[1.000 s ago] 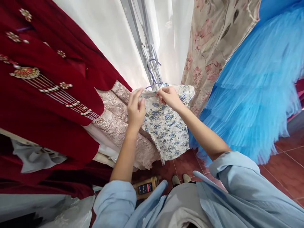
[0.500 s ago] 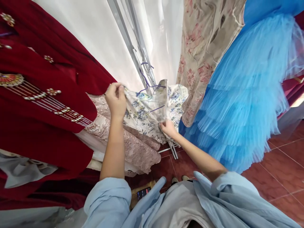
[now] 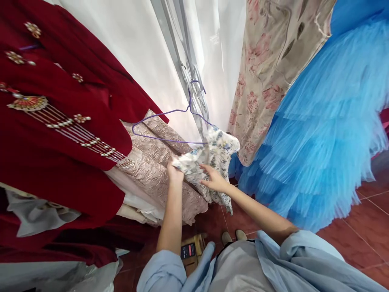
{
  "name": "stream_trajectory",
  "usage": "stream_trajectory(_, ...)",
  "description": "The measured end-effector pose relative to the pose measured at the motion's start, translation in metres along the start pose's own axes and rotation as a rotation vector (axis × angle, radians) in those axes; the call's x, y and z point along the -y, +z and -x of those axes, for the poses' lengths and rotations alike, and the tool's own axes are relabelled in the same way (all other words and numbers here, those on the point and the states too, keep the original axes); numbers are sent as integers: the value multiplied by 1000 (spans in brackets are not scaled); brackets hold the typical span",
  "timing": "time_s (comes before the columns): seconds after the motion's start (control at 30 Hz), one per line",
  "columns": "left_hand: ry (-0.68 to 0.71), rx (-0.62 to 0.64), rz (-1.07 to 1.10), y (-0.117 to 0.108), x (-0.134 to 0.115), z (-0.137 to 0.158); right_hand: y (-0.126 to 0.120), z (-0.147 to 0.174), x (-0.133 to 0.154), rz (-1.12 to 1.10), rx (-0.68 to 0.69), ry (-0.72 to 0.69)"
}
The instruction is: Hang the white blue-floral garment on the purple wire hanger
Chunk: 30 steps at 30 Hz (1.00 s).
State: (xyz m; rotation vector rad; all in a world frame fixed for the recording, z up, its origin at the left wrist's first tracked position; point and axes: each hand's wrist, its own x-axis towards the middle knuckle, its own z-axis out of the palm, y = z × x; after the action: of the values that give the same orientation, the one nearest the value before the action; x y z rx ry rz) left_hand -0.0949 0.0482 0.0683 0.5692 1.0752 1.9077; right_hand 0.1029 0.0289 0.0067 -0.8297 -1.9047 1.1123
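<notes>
A white blouse with a blue floral print hangs by one shoulder from a purple wire hanger; the hanger's left side is bare. My left hand is closed on the blouse's other shoulder, pulled down and left below the hanger. With fingers spread, my right hand lies against the front of the blouse. The hanger's hook is on a grey metal stand.
On the left hang a dark red velvet garment with beaded trim and a pink brocade garment. A beige floral garment and a tiered blue tulle dress hang on the right. A phone rests on a wooden box below.
The blouse's left shoulder has come off the hanger, and my left hand has moved down and right with it. My right hand has opened from its pinch on the cloth.
</notes>
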Motion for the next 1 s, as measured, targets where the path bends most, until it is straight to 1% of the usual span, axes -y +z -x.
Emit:
stream_trajectory(0.03, 90, 88, -105, 7, 12, 14, 1, -1, 4, 12, 33, -49)
stream_trajectory(0.07, 191, 194, -246, 15, 21, 27, 0, -1, 7, 24, 76, -63)
stream_trajectory(0.13, 384, 422, -540, 27, 32, 49, -8, 3, 12, 16, 156, -14)
stream_trajectory(0.17, 415, 525, -625, 30, 36, 57, -15, 7, 14, -13, 184, 22)
stream_trajectory(0.2, 390, 610, -644, 33, 39, 63, -26, 13, 17, -58, 212, 54)
stream_trajectory(0.23, 315, 675, -609, 33, 43, 69, -39, 19, 21, -108, 248, 77)
stream_trajectory(0.3, 75, 769, -498, 30, 52, 82, -71, 32, 35, -164, 320, 86)
stream_trajectory(0.33, -57, 811, -461, 27, 57, 89, -89, 37, 43, -149, 332, 73)
stream_trajectory(0.37, -169, 847, -442, 24, 62, 97, -107, 42, 52, -106, 317, 48)
stream_trajectory(0.43, -317, 918, -459, 19, 68, 115, -141, 44, 69, 23, 218, -23)
stream_trajectory(0.5, -385, 985, -543, 17, 68, 132, -169, 36, 78, 131, 54, -89)
stream_trajectory(0.57, -373, 996, -680, 17, 62, 144, -193, 18, 75, 163, -181, -141)
stream_trajectory(0.63, -311, 949, -786, 14, 50, 147, -211, -12, 64, 123, -472, -173)
stream_trajectory(0.67, -275, 912, -813, 11, 42, 145, -218, -29, 56, 91, -590, -179)
stream_trajectory(0.7, -246, 875, -829, 7, 34, 143, -224, -48, 48, 62, -668, -178)
stream_trajectory(0.73, -230, 846, -845, 2, 25, 140, -227, -68, 41, 42, -707, -171)
stream_trajectory(0.8, -213, 798, -884, -10, 5, 135, -227, -103, 29, 47, -700, -149)
stream_trajectory(0.87, -176, 742, -928, -20, -15, 132, -218, -130, 24, 76, -648, -101)
stream_trajectory(0.93, -118, 698, -957, -27, -34, 133, -203, -144, 26, 55, -565, 6)
stream_trajectory(1.0, -60, 671, -960, -29, -50, 135, -186, -148, 34, -12, -428, 108)
